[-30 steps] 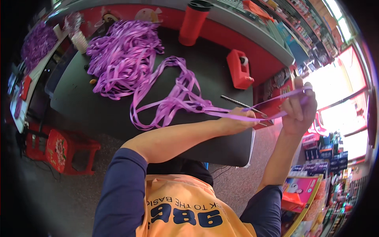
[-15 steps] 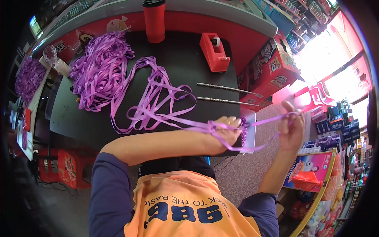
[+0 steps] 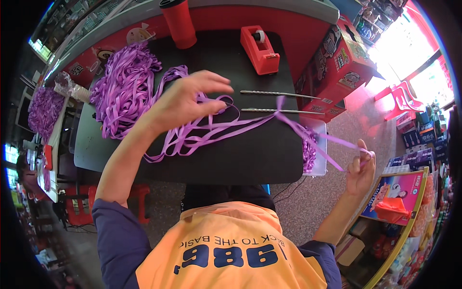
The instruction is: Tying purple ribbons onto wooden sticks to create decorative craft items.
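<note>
Above the table's middle my left hand [image 3: 190, 100] holds nothing, its thumb and fingers spread apart over loose purple ribbon loops. Off the table's right side my right hand [image 3: 360, 174] is closed, with a purple ribbon [image 3: 340, 139] pinched between its fingers. That ribbon runs left to a knot-like crossing [image 3: 278, 113] by two slim metal rods, then on to the loose loops. The upper rod [image 3: 274, 93] and the lower rod [image 3: 262, 110] lie side by side, pointing right past the table edge. A large heap of purple ribbon [image 3: 124, 84] lies at the table's left.
At the back of the black table [image 3: 231, 166] stand a red tumbler [image 3: 180, 28] and a red tape dispenser [image 3: 261, 53]. A whitish bin [image 3: 322, 132] with purple pieces sits off the right edge. Red cartons [image 3: 332, 58] and a display shelf [image 3: 404, 197] are on the right.
My left hand has let go of the ribbon and moved up and left over the loops. My right hand keeps the ribbon, slightly lower in view. The view has shifted a little.
</note>
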Available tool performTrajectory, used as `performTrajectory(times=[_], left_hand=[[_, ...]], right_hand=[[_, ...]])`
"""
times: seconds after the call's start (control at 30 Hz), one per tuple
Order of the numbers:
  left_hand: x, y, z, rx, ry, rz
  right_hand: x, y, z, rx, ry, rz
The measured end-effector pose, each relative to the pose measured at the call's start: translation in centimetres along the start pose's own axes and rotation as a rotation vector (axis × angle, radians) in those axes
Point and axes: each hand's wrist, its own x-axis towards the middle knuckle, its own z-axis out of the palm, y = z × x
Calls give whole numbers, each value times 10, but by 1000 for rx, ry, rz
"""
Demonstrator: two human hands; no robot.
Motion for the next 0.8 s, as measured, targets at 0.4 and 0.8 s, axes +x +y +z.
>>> performTrajectory(times=[0.4, 0.8], left_hand=[[17, 2, 96, 574, -87, 251], [20, 47, 30, -1053, -96, -257]], right_hand=[[-12, 2, 34, -53, -45, -34], [-43, -42, -26, 468, 21, -195]])
